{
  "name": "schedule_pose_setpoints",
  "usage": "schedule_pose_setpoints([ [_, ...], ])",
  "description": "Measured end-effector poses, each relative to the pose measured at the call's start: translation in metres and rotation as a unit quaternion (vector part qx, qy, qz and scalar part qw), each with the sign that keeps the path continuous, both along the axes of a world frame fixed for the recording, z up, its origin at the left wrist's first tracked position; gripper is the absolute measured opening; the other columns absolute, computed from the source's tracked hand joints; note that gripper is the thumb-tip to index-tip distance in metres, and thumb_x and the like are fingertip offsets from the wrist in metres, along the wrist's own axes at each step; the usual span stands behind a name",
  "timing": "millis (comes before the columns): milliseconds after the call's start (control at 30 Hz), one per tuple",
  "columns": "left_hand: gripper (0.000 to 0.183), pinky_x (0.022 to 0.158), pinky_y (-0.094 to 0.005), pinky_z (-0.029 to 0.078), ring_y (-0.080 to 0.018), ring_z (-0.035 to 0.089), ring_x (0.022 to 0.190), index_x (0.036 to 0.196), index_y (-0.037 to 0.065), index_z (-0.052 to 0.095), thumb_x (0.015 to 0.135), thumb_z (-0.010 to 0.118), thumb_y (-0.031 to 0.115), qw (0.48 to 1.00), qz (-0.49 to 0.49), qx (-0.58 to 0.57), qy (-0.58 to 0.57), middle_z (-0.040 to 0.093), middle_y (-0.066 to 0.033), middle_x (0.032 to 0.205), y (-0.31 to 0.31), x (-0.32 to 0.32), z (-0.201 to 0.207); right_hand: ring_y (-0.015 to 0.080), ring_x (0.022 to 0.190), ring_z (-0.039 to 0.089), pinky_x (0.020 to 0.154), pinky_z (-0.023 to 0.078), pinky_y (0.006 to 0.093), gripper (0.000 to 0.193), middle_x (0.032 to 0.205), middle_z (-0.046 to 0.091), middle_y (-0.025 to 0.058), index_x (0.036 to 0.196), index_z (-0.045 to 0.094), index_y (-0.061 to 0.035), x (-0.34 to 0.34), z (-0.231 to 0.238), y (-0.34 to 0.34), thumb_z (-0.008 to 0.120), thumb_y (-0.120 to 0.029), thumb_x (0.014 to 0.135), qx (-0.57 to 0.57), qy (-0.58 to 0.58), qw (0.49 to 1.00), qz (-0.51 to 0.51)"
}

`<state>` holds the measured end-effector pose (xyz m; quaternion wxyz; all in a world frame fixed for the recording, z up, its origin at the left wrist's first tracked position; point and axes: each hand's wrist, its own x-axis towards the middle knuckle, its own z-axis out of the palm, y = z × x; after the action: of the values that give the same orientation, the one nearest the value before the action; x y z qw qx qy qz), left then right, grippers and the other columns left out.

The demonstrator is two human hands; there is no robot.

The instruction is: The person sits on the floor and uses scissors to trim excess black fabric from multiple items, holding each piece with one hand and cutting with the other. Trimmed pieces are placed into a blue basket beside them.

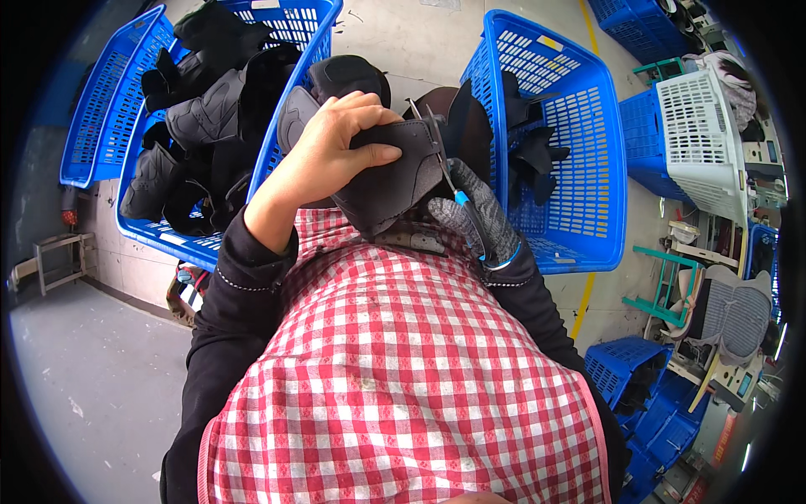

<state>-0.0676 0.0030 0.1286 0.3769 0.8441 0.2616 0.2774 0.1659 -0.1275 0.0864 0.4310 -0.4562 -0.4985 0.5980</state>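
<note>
My bare left hand (340,143) grips a black stitched shoe upper (388,189) above my lap, thumb on its near face and fingers folded over the far side. A grey knitted glove covers my right hand (478,214), which is closed around scissors (461,198) with a blue and dark handle. The slim metal blades point up and away from me, apart at the tips, against the right edge of the upper. More dark pieces (348,77) lie just beyond my left hand. A red and white checked apron (403,361) covers my front.
A blue basket (159,244) heaped with black uppers (206,109) stands at the left. Another blue basket (562,254) at the right holds a few dark pieces (533,160). Farther right are a white crate (693,126), a teal frame (663,286) and more blue baskets (621,361).
</note>
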Motion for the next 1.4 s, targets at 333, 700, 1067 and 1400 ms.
schedule_pose_setpoints([
  [333, 0.030, 0.087, -0.0348, 0.045, -0.0228, 0.057, 0.093, 0.108, 0.000, 0.071, 0.083, 0.080, 0.012, 1.000, -0.001, -0.002, -0.002, 0.058, -0.0058, 0.091, 0.000, -0.002, -0.002, 0.0157, 0.110, 0.064, 0.095, 0.054, 0.0302, 0.043, 0.125, 0.067, 0.0076, 0.135, 0.058, -0.0026, -0.003, 0.001, -0.002, 0.071, -0.013, 0.096, 0.006, -0.042, 0.999, -0.015],
  [700, 0.032, 0.088, -0.0371, 0.042, -0.0248, 0.056, 0.092, 0.101, 0.000, 0.074, 0.070, 0.080, 0.004, 0.976, -0.159, 0.139, 0.048, 0.057, -0.0059, 0.090, 0.040, -0.013, 0.060, 0.0097, 0.096, 0.066, 0.079, 0.055, 0.0237, 0.048, 0.122, 0.066, 0.0061, 0.143, 0.052, -0.0048, 0.002, 0.013, -0.006, 0.069, -0.007, 0.098, -0.041, 0.140, 0.986, -0.078],
  [1067, 0.039, 0.121, -0.0574, 0.025, -0.0358, 0.031, 0.154, 0.103, 0.017, 0.071, 0.072, 0.091, 0.030, 0.961, 0.114, 0.253, 0.006, 0.056, -0.0057, 0.149, 0.016, -0.009, -0.034, 0.0127, 0.100, 0.066, 0.085, 0.054, 0.0269, 0.045, 0.120, 0.064, 0.0020, 0.140, 0.056, -0.0091, -0.012, -0.008, 0.000, 0.072, -0.018, 0.099, -0.151, 0.166, 0.975, -0.014],
  [1400, 0.038, 0.121, -0.0559, 0.027, -0.0354, 0.029, 0.154, 0.105, 0.017, 0.072, 0.075, 0.090, 0.033, 0.963, 0.094, 0.252, 0.002, 0.055, -0.0061, 0.151, 0.027, -0.009, -0.032, 0.0128, 0.101, 0.067, 0.088, 0.055, 0.0265, 0.044, 0.117, 0.068, 0.0053, 0.139, 0.057, -0.0045, -0.016, -0.014, -0.002, 0.071, -0.020, 0.100, -0.065, 0.109, 0.992, -0.017],
])
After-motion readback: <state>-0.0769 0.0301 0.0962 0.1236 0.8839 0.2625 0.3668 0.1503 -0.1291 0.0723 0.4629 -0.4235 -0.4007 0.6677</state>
